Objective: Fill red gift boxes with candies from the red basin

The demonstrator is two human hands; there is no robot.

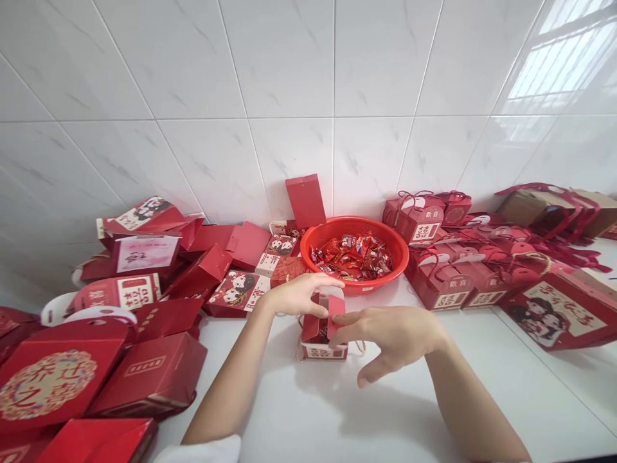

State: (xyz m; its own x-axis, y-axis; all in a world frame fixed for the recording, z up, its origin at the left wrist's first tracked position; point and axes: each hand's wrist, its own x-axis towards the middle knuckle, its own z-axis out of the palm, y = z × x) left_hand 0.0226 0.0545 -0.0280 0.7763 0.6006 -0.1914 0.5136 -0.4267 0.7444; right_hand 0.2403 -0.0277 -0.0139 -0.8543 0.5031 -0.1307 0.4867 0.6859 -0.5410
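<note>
A small red and cream cardboard candy box (324, 352) stands on the white table in front of me, its top flaps raised and thin cords at its sides. My left hand (304, 294) grips it from the far left, thumb by a red flap and fingers behind the box. From the right, my right hand (391, 334) touches the same flap with its fingertips, its thumb spread well away. The contents of the box are mostly hidden. Just behind it, a red plastic basket (405, 260) holds many wrapped candies (354, 256).
Red boxes, some folded flat, pile up at left (149, 373). Closed corded boxes (441, 283) stand in rows at right, beside a larger printed box (559, 308). A plain red box (306, 200) leans against the tiled wall (289, 64).
</note>
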